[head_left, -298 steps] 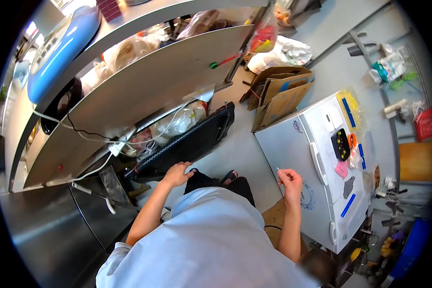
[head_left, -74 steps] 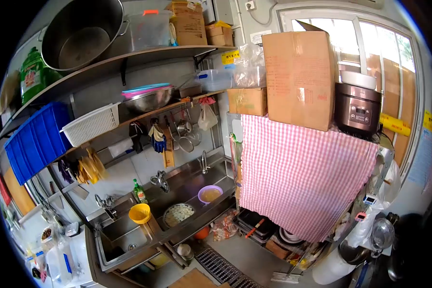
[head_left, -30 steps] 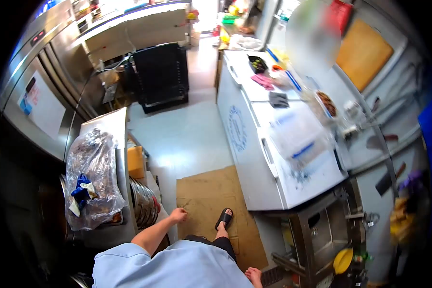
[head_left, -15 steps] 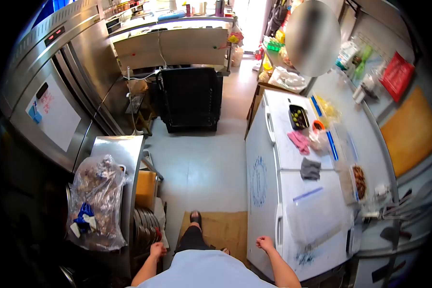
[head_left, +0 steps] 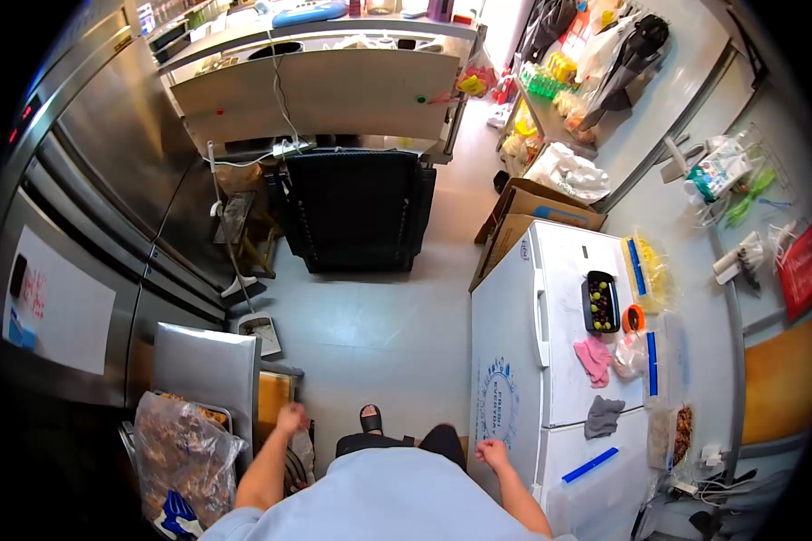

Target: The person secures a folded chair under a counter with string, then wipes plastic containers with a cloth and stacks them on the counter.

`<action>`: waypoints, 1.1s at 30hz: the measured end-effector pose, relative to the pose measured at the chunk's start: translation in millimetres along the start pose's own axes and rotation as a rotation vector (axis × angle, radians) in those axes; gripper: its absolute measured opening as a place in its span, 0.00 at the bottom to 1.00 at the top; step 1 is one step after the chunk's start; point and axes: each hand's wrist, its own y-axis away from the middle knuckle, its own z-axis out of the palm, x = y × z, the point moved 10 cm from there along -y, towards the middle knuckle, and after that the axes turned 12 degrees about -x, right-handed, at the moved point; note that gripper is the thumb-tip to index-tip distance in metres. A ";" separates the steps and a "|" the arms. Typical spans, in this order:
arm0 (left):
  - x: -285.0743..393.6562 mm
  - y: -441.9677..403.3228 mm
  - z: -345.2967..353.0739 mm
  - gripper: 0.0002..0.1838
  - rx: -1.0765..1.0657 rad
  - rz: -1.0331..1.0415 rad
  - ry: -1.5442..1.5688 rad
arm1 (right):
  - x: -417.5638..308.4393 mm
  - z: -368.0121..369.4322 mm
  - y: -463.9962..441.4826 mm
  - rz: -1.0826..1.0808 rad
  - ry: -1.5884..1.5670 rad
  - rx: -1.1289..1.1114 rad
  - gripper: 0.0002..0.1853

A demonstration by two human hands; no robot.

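Through the head view, I have the white chest freezer (head_left: 505, 320) on the right, its printed front closest to the right hand (head_left: 492, 453). That hand hangs low beside it, fingers loosely curled; I can't tell whether they close fully or touch the freezer. The left hand (head_left: 290, 417) is blurred, near a brown box (head_left: 272, 395) beside the steel bench (head_left: 206, 356), and I can't tell how its fingers stand.

On the freezer I pick out a black container (head_left: 601, 302) of green and dark round pieces, an orange cup (head_left: 634, 318) just beside it, a pink cloth (head_left: 594, 361), a grey cloth (head_left: 604, 417) and a blue strip (head_left: 590, 464). At the bench's near end lies a plastic-covered bundle (head_left: 185, 451). Farther out, I see a dustpan (head_left: 262, 333) on the floor and a steel refrigerator (head_left: 122, 171).
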 end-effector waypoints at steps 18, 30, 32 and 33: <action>222.6 -175.5 101.9 0.12 0.222 -0.287 0.227 | -451.2 -112.7 -392.9 -0.103 0.220 -0.149 0.05; 712.5 -416.4 -101.4 0.07 0.577 0.667 -0.464 | -810.9 38.6 -485.5 -0.568 0.491 0.068 0.10; 811.0 -447.5 -90.4 0.07 0.517 0.732 -0.562 | -907.7 99.0 -488.0 -0.630 0.637 0.073 0.14; 830.2 -485.9 -89.0 0.10 0.446 0.672 -0.609 | -952.8 134.6 -493.8 -0.547 0.764 0.025 0.15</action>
